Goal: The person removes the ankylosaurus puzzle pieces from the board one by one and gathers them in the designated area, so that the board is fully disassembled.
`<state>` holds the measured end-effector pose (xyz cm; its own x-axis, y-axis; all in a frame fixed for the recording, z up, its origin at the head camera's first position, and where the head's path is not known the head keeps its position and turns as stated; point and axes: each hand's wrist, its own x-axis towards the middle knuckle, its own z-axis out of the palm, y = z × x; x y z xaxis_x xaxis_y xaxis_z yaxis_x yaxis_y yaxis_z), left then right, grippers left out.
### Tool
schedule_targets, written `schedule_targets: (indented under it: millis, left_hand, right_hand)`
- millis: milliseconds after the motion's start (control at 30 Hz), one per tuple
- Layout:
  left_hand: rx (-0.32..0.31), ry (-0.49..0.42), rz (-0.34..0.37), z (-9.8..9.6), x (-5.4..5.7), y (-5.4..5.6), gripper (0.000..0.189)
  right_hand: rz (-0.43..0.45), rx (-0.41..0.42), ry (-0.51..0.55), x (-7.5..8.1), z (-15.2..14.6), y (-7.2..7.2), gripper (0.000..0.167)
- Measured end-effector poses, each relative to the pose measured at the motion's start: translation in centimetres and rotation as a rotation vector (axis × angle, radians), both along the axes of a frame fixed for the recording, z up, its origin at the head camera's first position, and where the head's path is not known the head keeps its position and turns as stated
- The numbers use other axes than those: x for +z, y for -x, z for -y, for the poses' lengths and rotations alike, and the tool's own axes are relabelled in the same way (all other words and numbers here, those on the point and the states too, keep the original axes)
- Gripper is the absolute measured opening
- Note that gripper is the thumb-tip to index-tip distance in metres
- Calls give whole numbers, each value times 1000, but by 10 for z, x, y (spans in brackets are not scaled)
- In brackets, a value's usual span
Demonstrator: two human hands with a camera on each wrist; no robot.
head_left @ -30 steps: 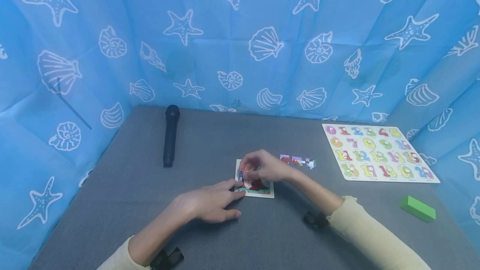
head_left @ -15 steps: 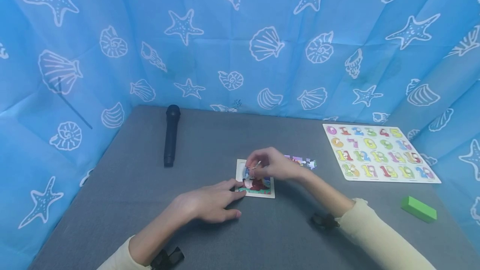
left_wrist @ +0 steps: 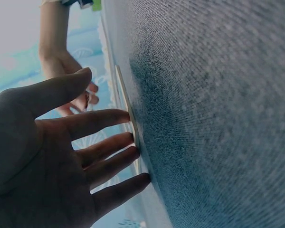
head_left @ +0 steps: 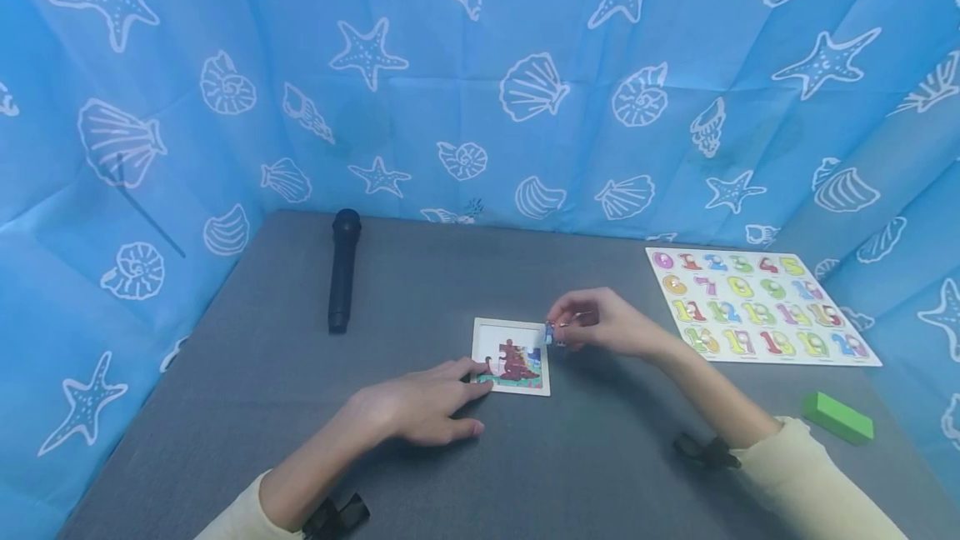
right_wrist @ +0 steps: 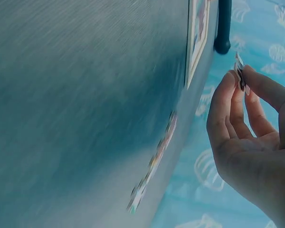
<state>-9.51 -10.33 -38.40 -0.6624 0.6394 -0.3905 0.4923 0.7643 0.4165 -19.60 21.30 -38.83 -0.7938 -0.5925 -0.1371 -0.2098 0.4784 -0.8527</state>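
A small square tray puzzle (head_left: pixel 491 335) lies on the grey table, with several joined pieces showing a red-brown figure in its lower part and bare white backing above. At its lower left edge, my left hand (head_left: pixel 420 407) rests its straight fingers on the rim. My right hand (head_left: pixel 615 325) pinches a small jigsaw piece (right_wrist: pixel 240 72) between thumb and fingers, held up just right of the tray. A row of loose jigsaw pieces (right_wrist: pixel 154 164) lies on the table in the right wrist view; in the head view the right hand covers them.
A black microphone (head_left: pixel 342 273) lies at the back left. On the right are a number puzzle board (head_left: pixel 761 307) with its pieces and a green block (head_left: pixel 837 418). A blue shell-patterned curtain (head_left: pixel 450 107) closes off the back and sides.
My right hand has lifted the jigsaw piece from the tray and moved right, uncovering the white backing in the upper part. My left hand has stayed on the rim.
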Motion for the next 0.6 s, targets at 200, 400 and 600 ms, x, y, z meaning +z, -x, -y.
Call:
schedule_targets:
  millis: [200, 400, 600]
  left_hand:
    - [7, 6, -10, 0, 2, -2, 66]
    - [9, 5, -9, 0, 3, -3, 66]
    - [6, 1, -6, 0, 3, -3, 65]
  right_hand:
    - [-24, -43, -29, -5, -25, 0, 22]
    - [-26, -50, -49, -10, -34, -1, 25]
    - [5, -39, -22, -17, -31, -1, 25]
